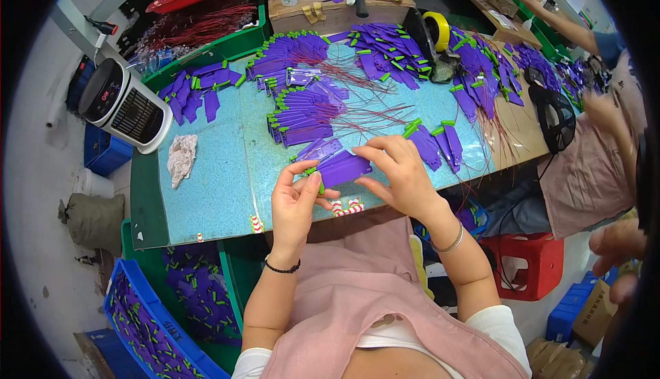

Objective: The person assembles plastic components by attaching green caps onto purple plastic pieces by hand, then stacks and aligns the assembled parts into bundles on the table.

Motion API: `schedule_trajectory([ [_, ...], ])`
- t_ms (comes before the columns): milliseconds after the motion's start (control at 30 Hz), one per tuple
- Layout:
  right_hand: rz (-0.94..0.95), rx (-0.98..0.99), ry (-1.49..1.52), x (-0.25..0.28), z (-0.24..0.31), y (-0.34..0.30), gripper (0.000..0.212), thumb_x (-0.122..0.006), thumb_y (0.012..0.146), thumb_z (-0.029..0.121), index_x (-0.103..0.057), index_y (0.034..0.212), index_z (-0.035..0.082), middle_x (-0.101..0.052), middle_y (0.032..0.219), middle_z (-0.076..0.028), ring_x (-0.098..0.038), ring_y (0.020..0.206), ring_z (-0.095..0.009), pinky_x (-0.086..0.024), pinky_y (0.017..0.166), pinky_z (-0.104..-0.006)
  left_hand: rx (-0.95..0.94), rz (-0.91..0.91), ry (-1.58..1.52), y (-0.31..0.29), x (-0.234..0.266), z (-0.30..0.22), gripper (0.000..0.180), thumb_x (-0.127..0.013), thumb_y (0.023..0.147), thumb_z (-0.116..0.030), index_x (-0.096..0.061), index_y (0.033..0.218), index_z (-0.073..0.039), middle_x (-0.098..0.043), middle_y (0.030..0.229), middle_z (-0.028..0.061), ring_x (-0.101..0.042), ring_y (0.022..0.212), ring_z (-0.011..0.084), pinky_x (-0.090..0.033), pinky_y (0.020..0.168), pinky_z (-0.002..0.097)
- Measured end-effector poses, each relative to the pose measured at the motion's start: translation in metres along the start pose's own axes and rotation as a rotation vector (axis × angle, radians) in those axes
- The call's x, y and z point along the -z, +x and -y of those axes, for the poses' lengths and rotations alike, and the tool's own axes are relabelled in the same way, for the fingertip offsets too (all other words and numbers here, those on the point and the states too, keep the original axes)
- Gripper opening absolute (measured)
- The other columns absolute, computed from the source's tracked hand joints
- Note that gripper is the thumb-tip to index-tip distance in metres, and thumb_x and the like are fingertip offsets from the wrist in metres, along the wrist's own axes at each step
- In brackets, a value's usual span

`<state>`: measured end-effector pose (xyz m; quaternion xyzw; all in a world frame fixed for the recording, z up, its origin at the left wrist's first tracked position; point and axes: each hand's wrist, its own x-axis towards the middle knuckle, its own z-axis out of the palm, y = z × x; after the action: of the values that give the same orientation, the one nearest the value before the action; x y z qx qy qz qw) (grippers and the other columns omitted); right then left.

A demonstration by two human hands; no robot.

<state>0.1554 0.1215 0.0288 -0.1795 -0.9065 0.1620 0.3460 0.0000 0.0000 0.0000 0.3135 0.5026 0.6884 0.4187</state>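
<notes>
Close to the table's front edge, my left hand (294, 202) pinches a flat purple piece with a green end (346, 170) between thumb and fingers. The green end lies at my left fingertips. At the piece's other end is my right hand (405, 178), thumb and forefinger apart; whether it touches the piece I cannot tell. Just behind, more purple pieces (320, 149) lie on the blue table top (213, 173). Beyond them are fanned rows of purple pieces with green ends (302, 112) and thin dark red wires (375, 114). Several similar pieces (450, 144) lie right of my right hand.
A white fan heater (130, 104) and crumpled tissue (182, 159) are at left. Behind stand a green bin of red wires (220, 35), a wooden box (316, 15) and a yellow tape roll (436, 32). A co-worker's hand (605, 114) shows at right, near a red stool (533, 265).
</notes>
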Motion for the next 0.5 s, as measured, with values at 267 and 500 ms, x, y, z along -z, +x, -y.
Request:
schedule_trajectory([
  [267,-0.036,0.081,-0.076,-0.003,0.006,0.004,0.038,-0.074,0.062,0.015,-0.061,0.098,0.013,-0.055,0.088,-0.002,-0.053,0.085,-0.022,-0.040,0.073,-0.0352,0.055,-0.023,-0.052,0.002,0.006,-0.011,0.026,-0.053,0.091,-0.013,-0.049,0.113,0.000,-0.064,0.086,0.0109,-0.064,0.067,0.0140,-0.048,0.051,0.0207],
  [500,-0.011,0.049,-0.049,0.014,0.012,0.006,0.041,-0.076,0.063,0.019,-0.061,0.101,0.011,-0.056,0.093,-0.005,-0.053,0.087,-0.023,-0.039,0.074,-0.0333,-0.034,-0.026,0.032,-0.002,-0.010,-0.010,0.025,-0.050,0.092,-0.012,-0.047,0.114,0.001,-0.065,0.079,0.0096,-0.064,0.067,0.0123,-0.046,0.050,0.0196],
])
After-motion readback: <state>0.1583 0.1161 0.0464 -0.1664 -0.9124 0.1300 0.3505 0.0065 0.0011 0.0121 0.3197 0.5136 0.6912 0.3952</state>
